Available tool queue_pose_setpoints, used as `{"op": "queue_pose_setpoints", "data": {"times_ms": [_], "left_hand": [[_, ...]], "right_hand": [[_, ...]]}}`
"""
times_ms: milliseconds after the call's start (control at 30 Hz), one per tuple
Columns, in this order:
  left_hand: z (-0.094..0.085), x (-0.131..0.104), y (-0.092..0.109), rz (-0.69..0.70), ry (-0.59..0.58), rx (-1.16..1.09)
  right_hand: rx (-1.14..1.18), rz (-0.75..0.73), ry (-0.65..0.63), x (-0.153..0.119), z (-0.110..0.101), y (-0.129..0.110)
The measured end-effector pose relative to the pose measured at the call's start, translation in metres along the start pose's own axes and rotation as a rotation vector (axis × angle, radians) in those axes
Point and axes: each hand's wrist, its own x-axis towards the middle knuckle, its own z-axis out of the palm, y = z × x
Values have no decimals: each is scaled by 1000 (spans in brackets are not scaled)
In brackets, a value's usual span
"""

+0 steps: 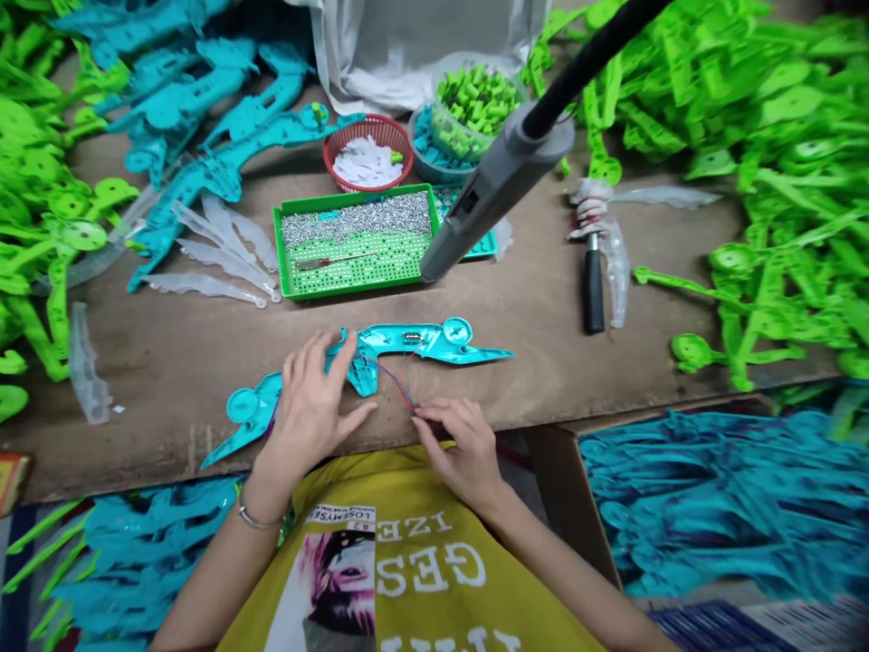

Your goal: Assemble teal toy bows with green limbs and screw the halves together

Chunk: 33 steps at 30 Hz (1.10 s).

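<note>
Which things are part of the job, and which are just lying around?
In hand:
- turquoise piece, under the left hand
- thin wires, pinched by the right hand

Seemingly just lying about now, untouched:
- black-handled tool
- green parts
- red basket

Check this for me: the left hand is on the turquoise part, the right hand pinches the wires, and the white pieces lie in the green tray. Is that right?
Not quite: the container is wrong. The head view shows the white pieces in the red basket. The left hand is on the turquoise part, and the right hand pinches the wires.
</note>
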Motion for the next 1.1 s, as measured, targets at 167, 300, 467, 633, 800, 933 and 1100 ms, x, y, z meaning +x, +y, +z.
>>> {"op": "queue_pose_setpoints", "data": {"times_ms": [167,300,467,633,800,933,1100], "left_hand": [[7,-3,40,276,114,-89],[25,-1,52,306,40,-58],[42,1,46,332,81,-36],[32,14,45,79,210,-328],[19,25,45,-152,176,-592],[20,26,43,-192,176,-647],[21,25,45,-190,193,-636]], "right_hand": [[70,93,79,6,-7,-6],[20,137,48,-3,-5,-5],[40,165,18,-10,-1,2],[487,331,65,15,-7,-5],[770,401,109,49,-10,-19],[833,442,120,60,-8,-22],[863,513,168,64,-4,-22]]}}
